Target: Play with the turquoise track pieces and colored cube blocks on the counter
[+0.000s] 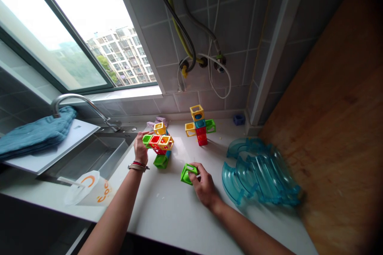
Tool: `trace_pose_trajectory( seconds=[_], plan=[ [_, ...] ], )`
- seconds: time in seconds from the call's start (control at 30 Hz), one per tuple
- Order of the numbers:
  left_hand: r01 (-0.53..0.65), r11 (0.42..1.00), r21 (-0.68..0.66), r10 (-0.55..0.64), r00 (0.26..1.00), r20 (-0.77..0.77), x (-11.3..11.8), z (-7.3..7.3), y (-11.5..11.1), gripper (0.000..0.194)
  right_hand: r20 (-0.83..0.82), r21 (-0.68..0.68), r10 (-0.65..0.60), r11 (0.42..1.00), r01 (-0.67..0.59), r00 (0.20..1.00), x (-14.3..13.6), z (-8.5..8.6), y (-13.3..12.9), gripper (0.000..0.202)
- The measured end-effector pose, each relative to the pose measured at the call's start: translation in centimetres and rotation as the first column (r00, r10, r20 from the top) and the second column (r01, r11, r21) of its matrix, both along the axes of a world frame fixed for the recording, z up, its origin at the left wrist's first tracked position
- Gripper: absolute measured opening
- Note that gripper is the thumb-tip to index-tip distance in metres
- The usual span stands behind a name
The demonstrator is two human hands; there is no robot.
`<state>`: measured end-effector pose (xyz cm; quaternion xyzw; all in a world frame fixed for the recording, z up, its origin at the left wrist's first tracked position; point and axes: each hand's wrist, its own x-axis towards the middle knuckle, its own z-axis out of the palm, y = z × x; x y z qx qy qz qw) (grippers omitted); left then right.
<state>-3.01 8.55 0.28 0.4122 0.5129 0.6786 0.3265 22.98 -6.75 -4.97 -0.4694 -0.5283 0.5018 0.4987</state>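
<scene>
My left hand [141, 148] is closed on the left end of a cluster of joined hollow blocks [155, 142], coloured green, red, yellow and blue. A green block [160, 161] forms the cluster's lowest part. My right hand [205, 184] pinches a separate green cube [188, 173] just above the counter, to the right of that cluster. Farther back stands a second block structure [200, 126], upright, with a red base, a blue middle, a yellow top, and yellow and green side arms. My left fingertips are partly hidden by the blocks.
Translucent blue curved track pieces [260, 173] lie at the right, beside a wooden panel [341, 139]. A dark blue block [239, 119] and pale purple pieces [161, 120] sit near the wall. A cup [89, 189], sink [101, 155] and faucet [80, 97] are at left.
</scene>
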Motion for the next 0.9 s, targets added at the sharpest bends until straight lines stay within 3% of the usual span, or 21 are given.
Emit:
trace_pose_trajectory(
  seconds=[0.13,0.37,0.7,0.8,0.9],
  plan=[
    [-0.013,0.999,-0.041,0.013,1.000,-0.006,-0.4,0.0,-0.3,0.052,0.008,-0.002,0.003,1.000,-0.003,1.000,0.0,-0.2,0.0,0.033],
    [0.124,0.971,-0.205,-0.127,0.992,0.001,-0.6,0.8,-0.5,0.051,0.028,0.008,0.008,1.000,-0.008,1.000,0.0,-0.3,0.1,0.033],
    [0.167,0.933,-0.318,-0.170,0.985,0.019,-0.8,2.0,-0.5,0.045,0.032,0.004,0.017,1.000,-0.017,0.999,0.0,0.0,0.0,0.032],
    [0.155,0.933,-0.325,-0.168,0.986,-0.013,-0.8,2.3,-0.3,0.047,0.037,0.002,0.015,1.000,-0.015,0.999,0.0,-0.1,0.0,0.032],
    [0.062,0.969,-0.241,-0.083,0.993,-0.079,-0.8,2.8,-0.4,0.049,0.033,0.007,0.001,1.000,-0.002,0.999,-0.1,-0.4,0.0,0.031]
  ],
)
